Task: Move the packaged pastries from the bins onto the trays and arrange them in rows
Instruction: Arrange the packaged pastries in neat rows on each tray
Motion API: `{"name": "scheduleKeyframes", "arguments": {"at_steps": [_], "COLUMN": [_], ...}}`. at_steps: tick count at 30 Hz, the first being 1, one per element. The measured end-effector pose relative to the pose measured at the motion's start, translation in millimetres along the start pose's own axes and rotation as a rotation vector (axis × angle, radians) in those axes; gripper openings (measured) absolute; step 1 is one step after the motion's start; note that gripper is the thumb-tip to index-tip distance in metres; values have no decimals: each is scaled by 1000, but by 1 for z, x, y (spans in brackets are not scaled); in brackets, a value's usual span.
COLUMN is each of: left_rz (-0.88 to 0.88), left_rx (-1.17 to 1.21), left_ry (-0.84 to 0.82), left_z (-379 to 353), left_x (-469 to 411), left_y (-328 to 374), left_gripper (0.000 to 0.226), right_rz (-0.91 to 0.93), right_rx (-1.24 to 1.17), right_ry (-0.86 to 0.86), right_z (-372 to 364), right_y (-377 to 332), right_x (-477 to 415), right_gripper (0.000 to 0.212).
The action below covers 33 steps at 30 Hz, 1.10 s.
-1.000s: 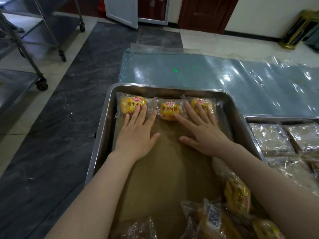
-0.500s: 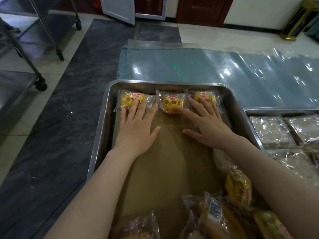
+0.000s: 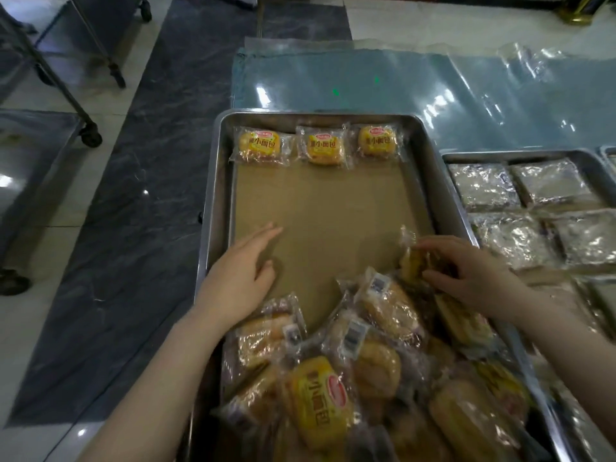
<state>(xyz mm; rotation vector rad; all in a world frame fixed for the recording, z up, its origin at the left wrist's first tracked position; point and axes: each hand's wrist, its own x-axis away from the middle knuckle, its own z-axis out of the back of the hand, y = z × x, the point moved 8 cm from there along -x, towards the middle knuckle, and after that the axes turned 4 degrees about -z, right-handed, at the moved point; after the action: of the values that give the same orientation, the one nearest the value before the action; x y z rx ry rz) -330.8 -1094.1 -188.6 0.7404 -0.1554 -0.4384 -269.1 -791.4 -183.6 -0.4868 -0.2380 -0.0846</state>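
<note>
Packaged pastries (image 3: pixel 366 378): loose heap at the near end of the tray (image 3: pixel 213 195); three lie in a row (image 3: pixel 320 146) at the far end. Right hand (image 3: pixel 473 275): fingers curl round one packet (image 3: pixel 411 260) at the heap's edge. Left hand (image 3: pixel 240 278): fingers straight, released, holding nothing. Judged light, soft and crushable, with slippery film. Take hold by the wrapper edges and do not squeeze.

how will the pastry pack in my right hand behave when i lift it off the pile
Probably light: the right hand pinches the clear-wrapped yellow pastry pack with fingertips alone. Its crinkled film edge looks floppy and likely slick, so it may slip. The bun inside seems soft; hard squeezing could dent it.
</note>
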Motion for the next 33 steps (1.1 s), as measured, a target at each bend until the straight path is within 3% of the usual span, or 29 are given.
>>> {"name": "scheduleKeyframes", "arguments": {"at_steps": [5, 8, 10, 19, 25, 27, 30, 33], "left_rz": [11, 19, 36, 25, 38, 20, -38, 1], "left_rx": [-10, -97, -117, -128, -276, -287, -259, -295], "left_ry": [-98, -227, -229, -56, 163, 249, 380, 243], "left_z": [-7, -18, -20, -16, 2, 4, 8, -5], "left_x": [45, 56, 55, 5, -42, -41, -28, -28], "left_y": [6, 4, 2, -6, -9, -7, -1, -7], "left_gripper": [45, 51, 53, 30, 32, 33, 36, 51], "right_rz": [-254, -265, -234, -170, 5, -21, -216, -180], "right_rx": [232, 257, 255, 247, 224, 253, 379, 412], "right_ry": [118, 70, 44, 49, 212, 279, 256, 208], "right_z": [-4, -9, -12, -25, -16, -15, -21, -26], "right_y": [1, -14, -21, -48, -78, -79, -64, -65], "right_x": [3, -11, -19, -36, -61, -63, -56, -55], "right_gripper": [41, 48, 49, 48, 32, 30, 53, 47]}}
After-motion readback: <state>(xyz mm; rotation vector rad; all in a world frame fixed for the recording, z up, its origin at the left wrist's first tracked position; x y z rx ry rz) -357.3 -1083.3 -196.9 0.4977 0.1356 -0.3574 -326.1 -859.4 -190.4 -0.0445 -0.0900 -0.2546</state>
